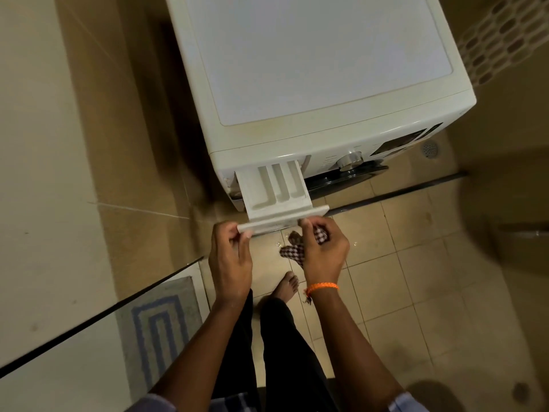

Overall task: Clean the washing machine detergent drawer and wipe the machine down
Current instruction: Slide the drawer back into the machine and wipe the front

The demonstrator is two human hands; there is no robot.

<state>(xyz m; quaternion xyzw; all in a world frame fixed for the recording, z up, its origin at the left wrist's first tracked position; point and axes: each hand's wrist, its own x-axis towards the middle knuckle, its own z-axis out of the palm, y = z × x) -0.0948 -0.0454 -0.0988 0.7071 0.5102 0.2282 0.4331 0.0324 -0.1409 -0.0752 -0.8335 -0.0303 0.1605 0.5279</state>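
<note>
White plastic detergent drawer (274, 191) pulled out mid-frame, three compartments, left hand (230, 257) pinching its front, right hand (323, 248) gripping checked cloth (294, 249), no readable labels.

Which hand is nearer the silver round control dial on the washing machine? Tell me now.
Right. The right hand, gripping a checkered cloth at the white plastic drawer front's right end, lies below the silver round control dial. The left hand grips the drawer's far left end.

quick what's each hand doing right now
Left hand: pinching the left end of the detergent drawer front.
Right hand: holding a checked cloth, fingers at the drawer front's right end.
</note>
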